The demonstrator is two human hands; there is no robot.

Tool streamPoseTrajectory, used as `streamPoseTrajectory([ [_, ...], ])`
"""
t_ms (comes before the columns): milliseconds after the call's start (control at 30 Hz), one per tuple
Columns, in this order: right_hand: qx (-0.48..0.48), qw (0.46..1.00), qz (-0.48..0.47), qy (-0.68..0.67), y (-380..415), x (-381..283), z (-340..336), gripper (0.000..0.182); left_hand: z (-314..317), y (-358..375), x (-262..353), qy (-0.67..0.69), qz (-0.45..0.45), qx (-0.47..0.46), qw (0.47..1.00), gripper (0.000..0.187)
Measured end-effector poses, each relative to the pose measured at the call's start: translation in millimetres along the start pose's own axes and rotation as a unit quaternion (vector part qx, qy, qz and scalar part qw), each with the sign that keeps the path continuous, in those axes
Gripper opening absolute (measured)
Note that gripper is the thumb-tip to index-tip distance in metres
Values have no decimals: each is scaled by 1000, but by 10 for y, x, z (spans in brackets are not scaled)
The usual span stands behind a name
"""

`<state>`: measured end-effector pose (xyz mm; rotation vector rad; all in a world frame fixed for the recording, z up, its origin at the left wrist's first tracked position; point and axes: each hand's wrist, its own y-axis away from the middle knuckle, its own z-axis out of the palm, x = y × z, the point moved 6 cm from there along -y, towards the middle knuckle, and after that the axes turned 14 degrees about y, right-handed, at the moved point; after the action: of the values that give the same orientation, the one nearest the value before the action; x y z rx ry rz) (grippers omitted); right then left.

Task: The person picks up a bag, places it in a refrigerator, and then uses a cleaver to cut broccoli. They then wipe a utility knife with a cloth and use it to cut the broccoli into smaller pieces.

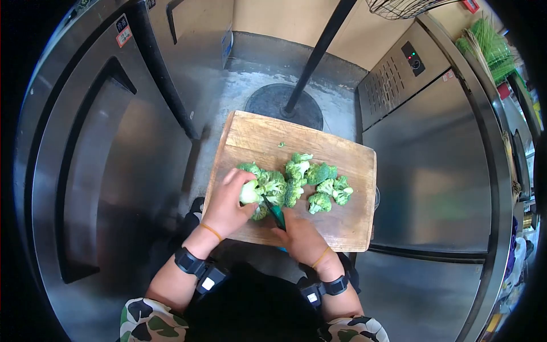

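Note:
My left hand [229, 204] is closed round a head of broccoli [249, 192] on the left part of the wooden cutting board [342, 233]. My right hand [302, 236] grips a knife [274, 212] with a green handle, its dark blade pointing up and left against the broccoli's stem side. Right of the blade, several cut broccoli florets [320, 202] lie on the board. A tiny green scrap [281, 145] rests near the board's far edge. The knife's tip is partly hidden among the florets.
Behind the board a black pole rises from a round base [268, 102] on the floor. Steel cabinets stand at left [131, 171] and right [427, 171]. A wire fan cage [399, 7] shows at the top, and green stalks [490, 51] lie on the right counter.

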<state>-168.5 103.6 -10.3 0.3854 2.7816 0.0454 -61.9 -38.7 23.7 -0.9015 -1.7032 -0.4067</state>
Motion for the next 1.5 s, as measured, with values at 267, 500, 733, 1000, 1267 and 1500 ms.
streamPoseTrajectory([
  [267,-171,950,117,-232,176,219,-471,31,-244,-66,-127,-13,-26,28,999,47],
  [500,159,957,62,-234,-130,158,-371,39,-191,-95,-4,-26,43,-33,998,48],
  [733,183,961,23,-207,-548,-76,-68,39,-5,-48,-53,20,14,-74,997,55],
  [1000,329,926,69,-173,-439,171,-318,20,-141,-131,-83,-97,39,43,994,42],
  [1267,465,827,260,-180,305,1665,-977,14,-227,-133,-171,-67,-23,57,996,39],
  [1500,254,882,347,-191,278,2249,-305,26,-227,-173,-206,53,11,14,998,34],
])
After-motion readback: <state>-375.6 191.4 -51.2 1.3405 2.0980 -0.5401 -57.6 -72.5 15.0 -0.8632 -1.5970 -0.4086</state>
